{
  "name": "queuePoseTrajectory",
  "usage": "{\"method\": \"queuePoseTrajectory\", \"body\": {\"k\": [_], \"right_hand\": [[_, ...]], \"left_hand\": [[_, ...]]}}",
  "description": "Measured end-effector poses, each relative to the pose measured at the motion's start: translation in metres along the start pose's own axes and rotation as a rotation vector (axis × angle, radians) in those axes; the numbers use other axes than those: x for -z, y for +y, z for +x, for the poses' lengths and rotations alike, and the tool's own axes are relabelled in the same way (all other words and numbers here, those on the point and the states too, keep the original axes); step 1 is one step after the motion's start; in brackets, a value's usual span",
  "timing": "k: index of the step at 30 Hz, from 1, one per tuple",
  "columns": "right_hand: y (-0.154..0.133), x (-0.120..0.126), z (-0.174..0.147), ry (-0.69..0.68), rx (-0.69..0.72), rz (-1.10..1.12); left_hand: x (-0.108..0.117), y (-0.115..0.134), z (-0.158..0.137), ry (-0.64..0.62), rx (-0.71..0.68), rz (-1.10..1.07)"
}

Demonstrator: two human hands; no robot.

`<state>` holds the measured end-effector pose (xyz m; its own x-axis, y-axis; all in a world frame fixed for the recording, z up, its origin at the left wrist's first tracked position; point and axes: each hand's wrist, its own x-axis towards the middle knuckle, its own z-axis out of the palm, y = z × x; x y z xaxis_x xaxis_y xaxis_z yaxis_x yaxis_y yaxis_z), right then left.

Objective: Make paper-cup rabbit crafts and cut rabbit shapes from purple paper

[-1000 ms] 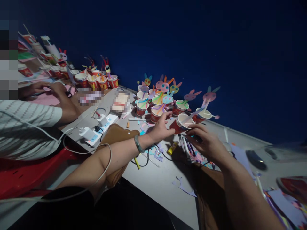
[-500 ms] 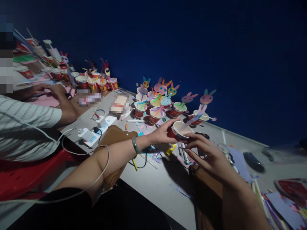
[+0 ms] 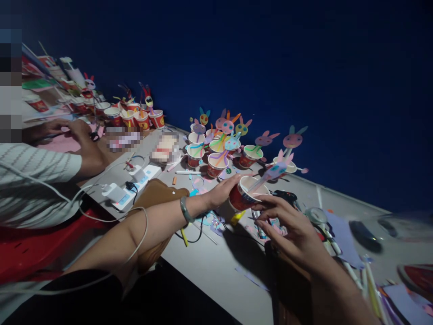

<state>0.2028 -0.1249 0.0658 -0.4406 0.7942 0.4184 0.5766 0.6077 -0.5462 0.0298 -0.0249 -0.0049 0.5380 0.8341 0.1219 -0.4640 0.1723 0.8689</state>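
Note:
Slightly tilted above the table is a red-and-white paper cup [image 3: 238, 198]; my left hand [image 3: 223, 192] grips it from the left side, with the fingers partly hidden behind it. A paper rabbit puppet [image 3: 276, 169], bluish with pink ears, rises out of this cup on a pale strip. My right hand [image 3: 287, 223] is at the cup's right side, its fingers loosely stretched and apart, the fingertips at the cup wall. Behind stand several similar cups with rabbit puppets, among them an orange-eared one [image 3: 228, 126] and a pink one [image 3: 264, 139].
A co-worker's arm [image 3: 91, 158] is at the left, hands over pink paper [image 3: 59, 141]. A power strip [image 3: 142, 185] with chargers and a white cable lies nearby. Scraps, pens and a tape roll [image 3: 316, 215] are scattered about. A dark blue wall [image 3: 270, 58] stands behind the table.
The cup has tilted and turned, moving slightly left and down with my left hand. The puppet's head now shows against the cup behind. The right fingers stay beside the cup.

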Motion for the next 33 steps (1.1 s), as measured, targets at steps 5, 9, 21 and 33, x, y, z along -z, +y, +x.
{"method": "queuePoseTrajectory", "body": {"k": [5, 9, 21, 33], "right_hand": [[-0.002, -0.006, 0.002, 0.016, -0.003, 0.001], [-0.004, -0.006, 0.004, 0.038, 0.003, -0.031], [-0.003, -0.005, 0.001, 0.052, -0.009, -0.068], [-0.004, -0.008, -0.001, 0.027, -0.038, -0.056]], "left_hand": [[0.002, -0.001, -0.003, 0.219, -0.094, 0.107], [0.0, 0.009, -0.008, 0.171, -0.147, 0.29], [0.004, 0.012, -0.01, 0.092, -0.341, 0.516], [0.005, 0.015, -0.011, 0.103, -0.336, 0.592]]}}
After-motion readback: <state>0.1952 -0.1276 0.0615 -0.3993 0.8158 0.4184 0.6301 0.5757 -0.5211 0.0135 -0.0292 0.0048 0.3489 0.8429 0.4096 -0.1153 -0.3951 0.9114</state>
